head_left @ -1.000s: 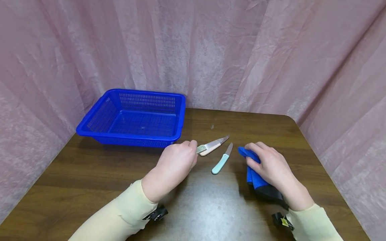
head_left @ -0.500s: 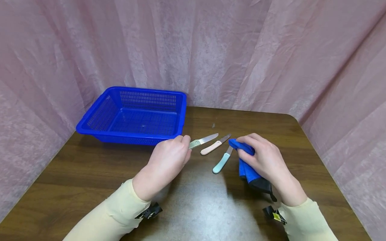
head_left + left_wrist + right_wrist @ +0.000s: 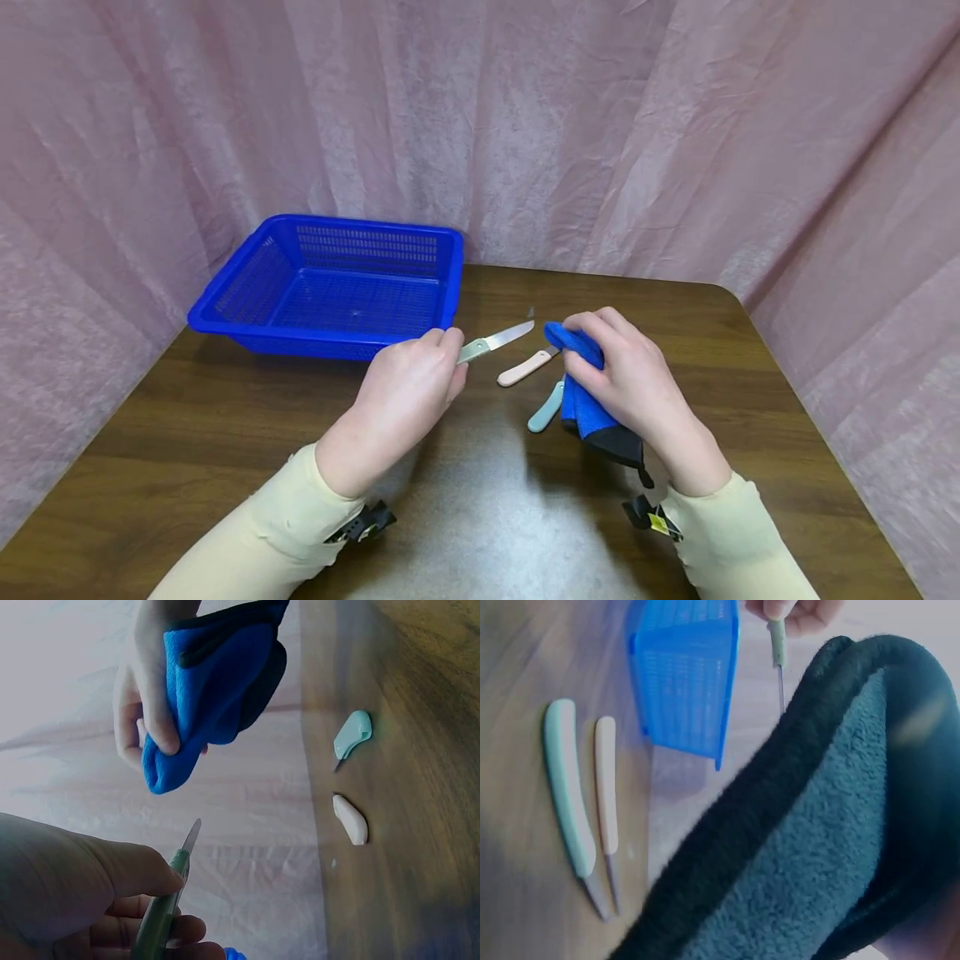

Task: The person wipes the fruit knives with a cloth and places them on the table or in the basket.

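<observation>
My left hand point(image 3: 405, 392) grips a green-handled knife point(image 3: 477, 348) by its handle, blade pointing right and away, raised above the table. A folded blue cloth point(image 3: 588, 400) with black edging is pinched between the thumb and fingers of my right hand point(image 3: 630, 375). The cloth's folded tip is close to the blade but apart from it in the left wrist view. Under the hands, a cream-handled knife point(image 3: 525, 368) and a mint-handled knife point(image 3: 546, 408) lie on the table. In the head view the cloth hides the mint knife's blade and part of the cream one's.
A blue plastic basket point(image 3: 322, 342) with slotted sides stands at the back left, just beyond my left hand. The wooden table point(image 3: 675, 308) ends at a pink curtain point(image 3: 570, 133) behind it. Another curtain fold hangs along the right side.
The cloth has come left and up in my right hand, toward the knife. My left hand has lifted the green-handled knife slightly left, away from the cream-handled one.
</observation>
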The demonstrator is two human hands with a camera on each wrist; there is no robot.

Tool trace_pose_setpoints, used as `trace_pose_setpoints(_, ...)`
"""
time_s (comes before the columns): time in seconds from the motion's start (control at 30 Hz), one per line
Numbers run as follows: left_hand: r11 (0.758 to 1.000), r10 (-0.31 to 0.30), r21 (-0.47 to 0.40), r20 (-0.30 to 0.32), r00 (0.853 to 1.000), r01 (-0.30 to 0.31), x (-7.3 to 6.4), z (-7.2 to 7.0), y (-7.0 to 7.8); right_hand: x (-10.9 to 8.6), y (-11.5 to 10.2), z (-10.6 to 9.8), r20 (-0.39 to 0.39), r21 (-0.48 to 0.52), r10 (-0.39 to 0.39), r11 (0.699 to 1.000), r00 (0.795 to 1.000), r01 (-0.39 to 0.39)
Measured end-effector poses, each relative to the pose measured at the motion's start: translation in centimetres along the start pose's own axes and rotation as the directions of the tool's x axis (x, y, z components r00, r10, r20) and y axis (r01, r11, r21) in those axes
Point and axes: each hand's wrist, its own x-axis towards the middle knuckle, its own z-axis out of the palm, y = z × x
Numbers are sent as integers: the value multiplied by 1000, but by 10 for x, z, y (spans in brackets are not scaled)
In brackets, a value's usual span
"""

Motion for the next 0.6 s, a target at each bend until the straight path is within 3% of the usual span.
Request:
trace_pose_setpoints(0.2,1000,-5,-9,-17,1000,5,0,-2,-2,12,-10,4,7,19,-1,1000,1000,1)
trace_pose_setpoints(0.6,1000,-14,-4,-24,1000,13,2,-7,-6,23,-20,8,-70,59,-70,996,995,74)
